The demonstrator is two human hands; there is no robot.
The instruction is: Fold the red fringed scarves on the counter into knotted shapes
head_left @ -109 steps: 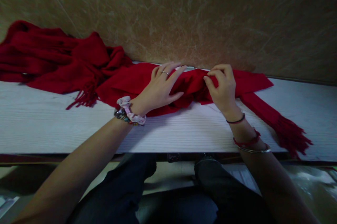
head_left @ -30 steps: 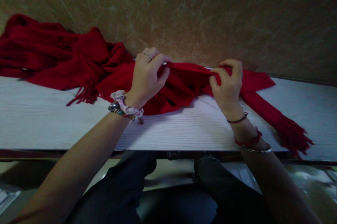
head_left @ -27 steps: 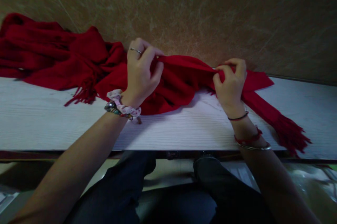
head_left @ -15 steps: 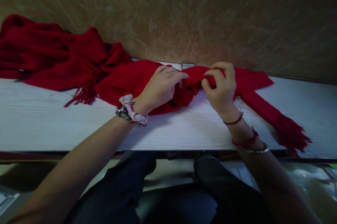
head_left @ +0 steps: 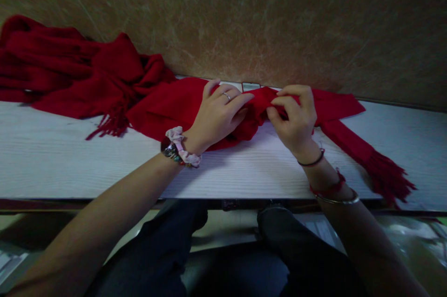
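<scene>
A long red scarf lies bunched and twisted along the white wood-grain table, with one fringed end reaching toward the front edge on the right. My left hand, with a ring and a scrunchie at the wrist, rests over the middle of the scarf, its fingers curled around the fabric. Just to the right, my right hand pinches the scarf's upper part between thumb and fingers. Between the two hands the cloth is gathered into folds.
More red fabric with a fringe is heaped at the left against the brown marbled wall. The white table is narrow, its front edge close to my knees. A small metal-edged fitting shows at the back.
My left hand has shifted slightly to the right along the scarf, its fingers a little more spread. My right hand has moved slightly right, and the cloth between the hands is bunched a bit differently.
</scene>
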